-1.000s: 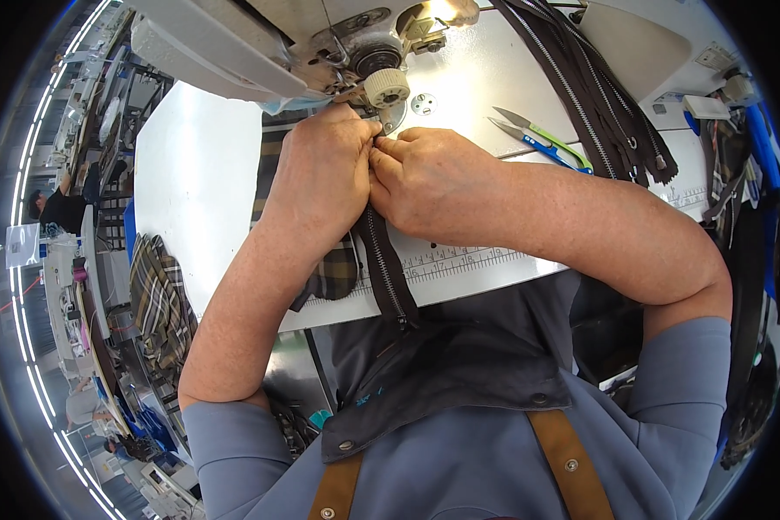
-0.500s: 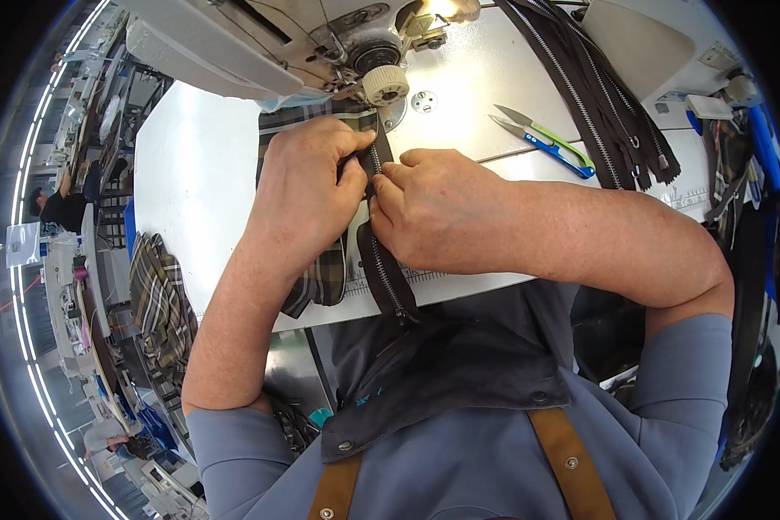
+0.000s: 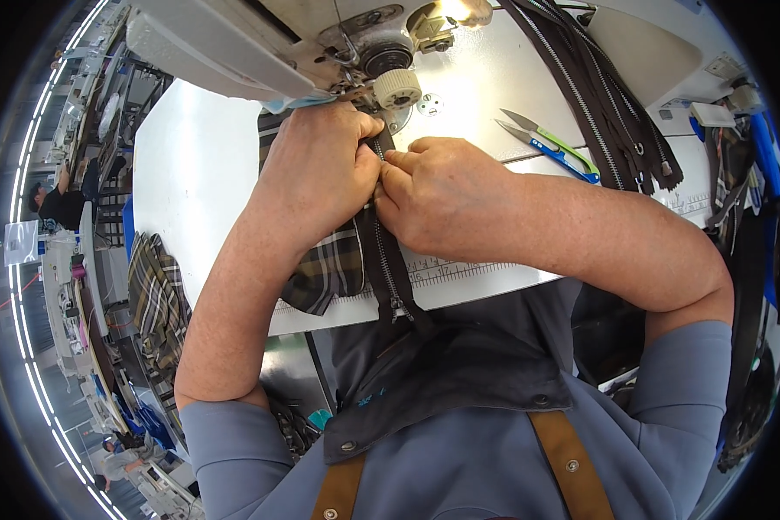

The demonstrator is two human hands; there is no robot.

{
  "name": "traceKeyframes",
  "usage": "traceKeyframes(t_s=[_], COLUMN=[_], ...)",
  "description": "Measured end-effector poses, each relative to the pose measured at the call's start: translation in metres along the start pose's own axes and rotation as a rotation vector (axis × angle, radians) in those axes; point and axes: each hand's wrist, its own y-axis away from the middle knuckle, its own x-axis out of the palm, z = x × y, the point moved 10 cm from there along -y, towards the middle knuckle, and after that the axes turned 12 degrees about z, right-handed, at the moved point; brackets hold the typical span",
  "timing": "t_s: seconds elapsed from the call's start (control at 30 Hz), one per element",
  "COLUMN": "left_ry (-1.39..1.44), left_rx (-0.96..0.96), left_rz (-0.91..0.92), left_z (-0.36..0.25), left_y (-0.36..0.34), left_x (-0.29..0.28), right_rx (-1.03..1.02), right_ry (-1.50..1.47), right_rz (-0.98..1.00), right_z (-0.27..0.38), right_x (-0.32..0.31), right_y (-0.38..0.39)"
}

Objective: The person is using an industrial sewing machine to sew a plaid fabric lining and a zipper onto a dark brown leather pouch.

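A dark brown zipper (image 3: pixel 385 260) with metal teeth runs from the sewing machine's needle area toward the table's front edge. Its near end hangs slightly over that edge. Plaid fabric (image 3: pixel 331 270) in brown, black and white lies along the zipper's left side, partly under my left hand (image 3: pixel 325 165). The fingers of that hand are curled at the zipper and fabric just in front of the machine (image 3: pixel 388 65). My right hand (image 3: pixel 446 198) pinches the zipper from the right, its fingertips close to my left thumb. Both hands hide the exact join between zipper and fabric.
Green-and-blue thread snips (image 3: pixel 550 146) lie right of the hands. Several more dark zippers (image 3: pixel 594 95) are spread beyond them. A printed ruler scale (image 3: pixel 459 273) runs along the table's front edge. More plaid cloth (image 3: pixel 156 290) hangs at the left.
My left hand has shifted a little right, close against the right hand. The zipper's near part lies straighter, and the plaid fabric has moved right, up to its edge.
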Motion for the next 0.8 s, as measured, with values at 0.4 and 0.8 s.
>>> traceKeyframes(t_s=[0.4,0.8], left_ry=[0.044,-0.232], left_rx=[0.066,0.191], left_rz=[-0.111,0.058], left_z=[-0.019,-0.049], left_y=[0.086,0.085], left_x=[0.019,0.03], right_rx=[-0.029,-0.228], right_ry=[-0.095,-0.09], right_rz=[0.255,0.117], right_z=[0.018,0.069], right_x=[0.008,-0.017], right_y=[0.005,0.021])
